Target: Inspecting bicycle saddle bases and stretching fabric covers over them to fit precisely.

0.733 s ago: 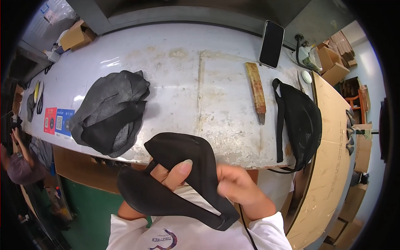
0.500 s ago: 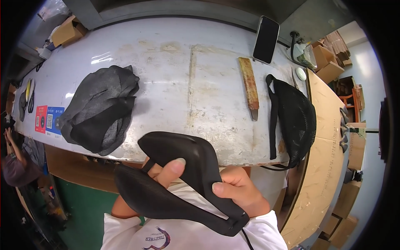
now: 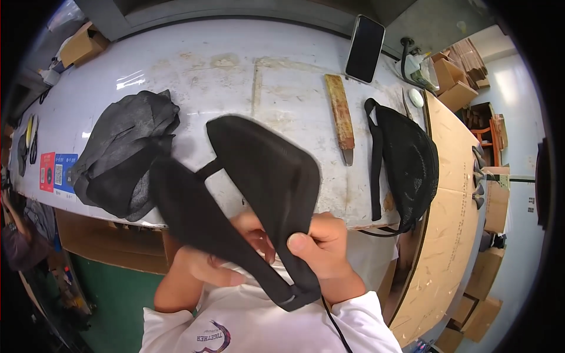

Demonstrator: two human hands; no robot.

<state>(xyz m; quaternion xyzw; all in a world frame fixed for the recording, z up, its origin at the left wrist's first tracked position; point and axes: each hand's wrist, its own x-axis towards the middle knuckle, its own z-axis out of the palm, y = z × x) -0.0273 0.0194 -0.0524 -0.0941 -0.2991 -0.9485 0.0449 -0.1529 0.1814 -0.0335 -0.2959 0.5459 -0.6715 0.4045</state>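
At the left edge of the frame, another person [image 3: 16, 238] is cut off by the dark rim, and the yellow-handled tool [image 3: 28, 130] lying on the bench [image 3: 206, 76] is too small to be made out clearly. A heap of dark grey cloth [image 3: 120, 147] is spread at left, partly covering the edge of a blue printed card [image 3: 63, 170]; its lower right is overlapped in view by the black two-lobed piece [image 3: 265, 162].

This piece is held up at the centre of the frame, in front of the bench's near edge, its two lobes joined by a narrow strap at the upper end. The left hand [image 3: 207, 267] is placed below and behind the left lobe, by which it is partly hidden. Blurred fingers are seen through the opening between the lobes; whether the left hand's fingers are clamped on the piece or apart cannot be told. The left lobe is itself smeared by blur.

By the right hand [image 3: 322, 250] the piece's right side is clamped, the thumb laid over its edge, the other fingers curled and partly hidden.

Farther right, a rust-stained blade tool [image 3: 339, 115] is laid below a dark-screened phone [image 3: 365, 50], and a black mesh item [image 3: 409, 159] is seen near the cardboard [image 3: 453, 170].
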